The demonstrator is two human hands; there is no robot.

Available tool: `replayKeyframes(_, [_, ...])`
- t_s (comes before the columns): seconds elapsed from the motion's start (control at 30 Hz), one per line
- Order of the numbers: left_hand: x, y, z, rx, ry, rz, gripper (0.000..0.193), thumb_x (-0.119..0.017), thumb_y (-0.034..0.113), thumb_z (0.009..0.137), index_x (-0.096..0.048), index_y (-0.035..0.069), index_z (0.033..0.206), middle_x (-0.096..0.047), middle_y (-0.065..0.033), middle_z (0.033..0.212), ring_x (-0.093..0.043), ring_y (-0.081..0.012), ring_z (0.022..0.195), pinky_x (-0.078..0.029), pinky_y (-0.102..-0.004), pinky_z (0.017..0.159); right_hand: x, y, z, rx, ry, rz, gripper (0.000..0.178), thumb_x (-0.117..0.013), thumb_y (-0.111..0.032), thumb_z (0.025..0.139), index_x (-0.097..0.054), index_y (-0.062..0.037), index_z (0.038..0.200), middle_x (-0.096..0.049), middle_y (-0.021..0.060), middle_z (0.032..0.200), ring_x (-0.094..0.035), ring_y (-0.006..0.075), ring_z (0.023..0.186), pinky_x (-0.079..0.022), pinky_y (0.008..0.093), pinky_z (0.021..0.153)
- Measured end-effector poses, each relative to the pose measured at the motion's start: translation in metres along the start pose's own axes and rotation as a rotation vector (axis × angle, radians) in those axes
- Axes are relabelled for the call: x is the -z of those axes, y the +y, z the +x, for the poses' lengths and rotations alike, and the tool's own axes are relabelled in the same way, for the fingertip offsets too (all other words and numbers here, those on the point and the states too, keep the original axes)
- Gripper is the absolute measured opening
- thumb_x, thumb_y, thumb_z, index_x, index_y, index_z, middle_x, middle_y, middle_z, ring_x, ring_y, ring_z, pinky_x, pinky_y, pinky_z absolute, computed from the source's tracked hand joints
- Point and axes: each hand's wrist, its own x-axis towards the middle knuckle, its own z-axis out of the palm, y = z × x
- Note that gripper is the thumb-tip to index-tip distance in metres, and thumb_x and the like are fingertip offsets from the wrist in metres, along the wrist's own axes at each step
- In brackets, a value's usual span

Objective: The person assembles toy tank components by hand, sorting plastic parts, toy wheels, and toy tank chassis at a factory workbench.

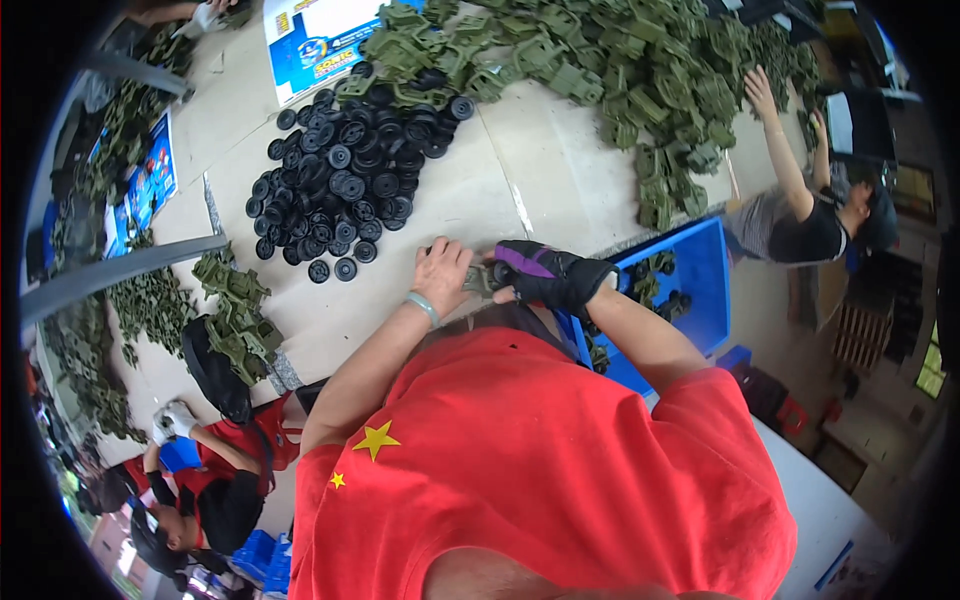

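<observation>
In front of my body, at the table's near edge, both hands meet on a green plastic toy vehicle part (pixel 479 280). My left hand (pixel 442 272), bare with a pale bangle at the wrist, closes on its left side. My right hand (pixel 543 275) wears a black and purple glove with bare fingertips and grips the right side. Dark round shapes show by the fingers, too covered to make out fully. Beyond my left hand lies a heap of black toy wheels (pixel 340 158), with a few loose ones at its near edge.
Green plastic parts (pixel 640 85) are heaped at the far right. A blue bin (pixel 712 285) with wheeled green parts stands beside my right arm. More green parts (pixel 238 315) lie left, near a metal bar (pixel 130 275). Co-workers sit at left (pixel 215 490) and right (pixel 800 215).
</observation>
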Motion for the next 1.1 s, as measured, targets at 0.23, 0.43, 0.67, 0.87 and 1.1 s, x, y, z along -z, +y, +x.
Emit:
replayKeyframes(0.23, [0.025,0.061,0.046,-0.426,-0.078,0.041,0.081,-0.088,0.032,0.07,-0.053,0.017,0.141,-0.051,-0.0107,0.14,-0.046,-0.0322,0.134,-0.041,-0.0536,0.102,-0.005,0.033,-0.094,-0.032,0.261,0.063,0.059,-0.088,-0.027,0.078,-0.059,-0.0038,0.123,-0.065,0.0165,0.105,-0.065,0.0364,0.097,-0.053,0.0437,0.084])
replayKeyframes(0.43, [0.023,0.094,0.075,-0.34,0.215,-0.405,0.085,-0.086,0.03,0.078,-0.046,0.01,0.15,-0.044,-0.0169,0.155,-0.038,-0.0381,0.147,-0.035,-0.0521,0.119,-0.049,0.111,-0.192,-0.324,0.318,1.09,0.063,-0.08,-0.021,0.087,-0.054,-0.0061,0.142,-0.065,0.0118,0.13,-0.064,0.0278,0.113,-0.053,0.0433,0.093])
replayKeyframes(0.67, [-0.021,0.055,0.054,-0.258,0.082,-0.469,0.051,-0.075,0.007,0.086,-0.058,0.006,0.135,-0.055,-0.0167,0.139,-0.054,-0.0383,0.132,-0.046,-0.0432,0.113,-0.09,0.146,-0.284,-0.276,0.435,1.812,0.071,-0.074,-0.035,0.089,-0.05,-0.0089,0.151,-0.061,0.0126,0.144,-0.064,0.0298,0.122,-0.05,0.0439,0.099])
replayKeyframes(0.87, [-0.052,0.05,0.036,-0.243,-0.073,-0.445,0.036,-0.073,0.01,0.088,-0.063,0.011,0.123,-0.058,-0.0091,0.129,-0.06,-0.0334,0.12,-0.052,-0.0454,0.103,-0.101,0.163,-0.302,-0.366,0.758,2.001,0.056,-0.07,-0.04,0.092,-0.058,-0.0142,0.14,-0.066,0.0075,0.132,-0.063,0.0261,0.114,-0.049,0.0417,0.09])
replayKeyframes(1.1, [-0.051,0.054,0.03,-0.238,-0.076,-0.425,0.034,-0.072,0.007,0.088,-0.064,0.01,0.121,-0.062,-0.012,0.123,-0.064,-0.0381,0.112,-0.056,-0.0466,0.095,-0.059,0.252,-0.271,-0.888,1.034,0.3,0.079,-0.082,-0.038,0.088,-0.049,-0.005,0.152,-0.066,0.0166,0.134,-0.061,0.0248,0.126,-0.051,0.0422,0.097])
